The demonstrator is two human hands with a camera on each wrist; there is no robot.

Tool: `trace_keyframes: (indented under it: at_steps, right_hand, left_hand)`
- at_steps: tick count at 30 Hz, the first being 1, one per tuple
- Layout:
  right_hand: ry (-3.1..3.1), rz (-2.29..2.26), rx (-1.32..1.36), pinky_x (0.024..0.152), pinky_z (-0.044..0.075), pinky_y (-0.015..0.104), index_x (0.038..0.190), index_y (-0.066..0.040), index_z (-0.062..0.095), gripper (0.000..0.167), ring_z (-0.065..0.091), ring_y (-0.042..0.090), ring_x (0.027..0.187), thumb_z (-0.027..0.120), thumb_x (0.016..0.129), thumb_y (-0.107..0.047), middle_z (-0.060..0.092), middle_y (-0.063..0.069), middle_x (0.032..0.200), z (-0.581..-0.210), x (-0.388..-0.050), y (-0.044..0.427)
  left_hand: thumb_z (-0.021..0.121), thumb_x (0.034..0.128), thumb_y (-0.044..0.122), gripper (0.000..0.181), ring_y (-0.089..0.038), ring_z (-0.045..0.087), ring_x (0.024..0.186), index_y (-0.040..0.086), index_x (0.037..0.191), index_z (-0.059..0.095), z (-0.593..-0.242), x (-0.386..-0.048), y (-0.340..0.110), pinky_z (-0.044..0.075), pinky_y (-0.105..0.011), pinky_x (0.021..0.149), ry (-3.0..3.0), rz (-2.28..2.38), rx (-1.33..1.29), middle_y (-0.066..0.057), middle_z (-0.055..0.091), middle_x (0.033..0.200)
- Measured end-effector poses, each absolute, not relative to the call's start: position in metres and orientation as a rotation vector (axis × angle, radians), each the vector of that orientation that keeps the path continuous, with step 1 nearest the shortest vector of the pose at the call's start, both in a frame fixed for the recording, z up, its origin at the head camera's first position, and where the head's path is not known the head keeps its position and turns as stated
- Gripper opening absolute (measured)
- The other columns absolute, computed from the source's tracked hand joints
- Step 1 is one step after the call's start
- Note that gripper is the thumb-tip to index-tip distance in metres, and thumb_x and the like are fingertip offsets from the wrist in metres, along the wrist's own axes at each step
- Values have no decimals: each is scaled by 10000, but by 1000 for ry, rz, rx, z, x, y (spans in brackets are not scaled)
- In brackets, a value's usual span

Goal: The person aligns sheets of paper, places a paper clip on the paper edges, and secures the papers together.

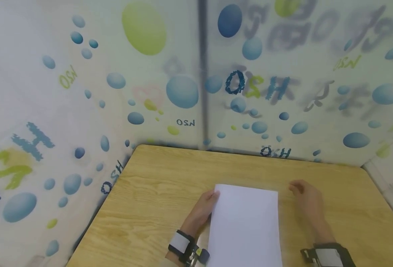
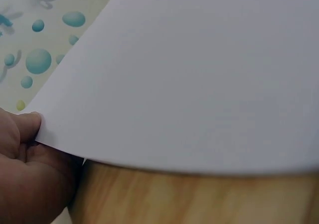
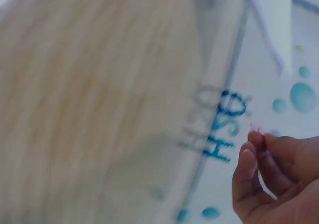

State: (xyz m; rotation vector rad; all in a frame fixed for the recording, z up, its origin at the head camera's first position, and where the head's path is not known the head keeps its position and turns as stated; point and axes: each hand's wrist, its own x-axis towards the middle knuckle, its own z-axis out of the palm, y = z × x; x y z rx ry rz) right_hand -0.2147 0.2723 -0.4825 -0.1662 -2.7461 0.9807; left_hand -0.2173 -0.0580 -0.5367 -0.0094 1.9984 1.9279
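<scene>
A white sheet of paper, possibly several together (image 1: 245, 226), stands out over the wooden table. At its upper left corner my left hand (image 1: 203, 209) grips the edge; in the left wrist view the thumb of that hand (image 2: 32, 169) lies on top of the paper (image 2: 179, 79). Off the paper's right edge, apart from it, is my right hand (image 1: 309, 204), its fingers loosely bent. The right wrist view shows the right hand (image 3: 279, 171) with thumb and fingertips close together and no clear object between them; part of the paper (image 3: 274, 20) shows above.
The wooden table (image 1: 156, 193) extends around the paper on both sides. Behind it and at the left hangs a pale curtain-like wall (image 1: 99, 55) with blue and green dots and lettering. Each wrist wears a dark strap, the left one (image 1: 181, 244) and the right one (image 1: 330, 256).
</scene>
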Motion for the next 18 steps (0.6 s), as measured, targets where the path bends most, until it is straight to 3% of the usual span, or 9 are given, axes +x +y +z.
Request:
trace_keyframes:
  at_steps: [6, 12, 18]
  right_hand:
    - [-2726, 1086, -15, 806, 500, 467, 1092, -46, 674, 243, 614, 313, 984, 589, 983, -247, 685, 137, 1041, -474, -231, 233]
    - [-2736, 1182, 129, 796, 513, 428, 1033, -81, 718, 154, 639, 249, 963, 633, 959, -186, 711, 50, 973, -476, -245, 185]
    - [-2745, 1256, 205, 818, 519, 432, 1011, -80, 735, 141, 652, 247, 986, 664, 934, -175, 723, 24, 941, -476, -248, 150]
  left_hand:
    - [418, 1028, 447, 393, -194, 607, 937, 184, 1217, 639, -538, -219, -59, 477, -363, 819, 2030, 1919, 31, -24, 658, 1029]
    - [407, 1029, 455, 388, -185, 596, 974, 213, 1226, 636, -536, -219, -60, 465, -373, 854, 2040, 1918, 57, -3, 652, 1066]
    - [410, 1035, 426, 395, -207, 621, 907, 161, 1209, 646, -538, -219, -59, 495, -361, 778, 1988, 1959, 75, -45, 665, 1011]
